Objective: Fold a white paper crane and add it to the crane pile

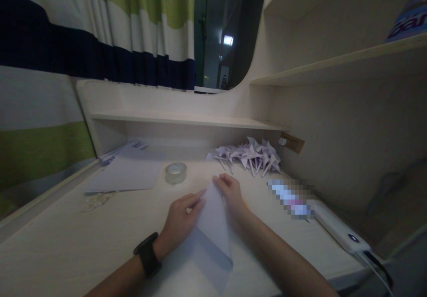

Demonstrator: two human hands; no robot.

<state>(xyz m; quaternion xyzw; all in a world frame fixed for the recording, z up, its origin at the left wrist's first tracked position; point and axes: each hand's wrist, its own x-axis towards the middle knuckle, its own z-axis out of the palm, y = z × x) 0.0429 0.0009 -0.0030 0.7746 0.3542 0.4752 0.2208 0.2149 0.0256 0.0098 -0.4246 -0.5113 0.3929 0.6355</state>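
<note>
A white sheet of paper [213, 225], partly folded over, is held above the desk near its front middle. My left hand [182, 219], with a black watch on the wrist, pinches the paper's left edge between thumb and fingers. At the paper's upper tip, my right hand [231, 194] grips with curled fingers. The folded flap points down toward me, and part of the sheet hangs below it. Just beyond my left hand stands a roll of clear tape [175, 173].
A stack of white paper [125, 170] lies back left, with thin loose bands [98, 201] before it. Several paper pinwheels [248, 154] are heaped at the back right. A blurred-out item [290, 198] and a white power strip [340, 228] lie along the right. A shelf [187, 119] overhangs the back.
</note>
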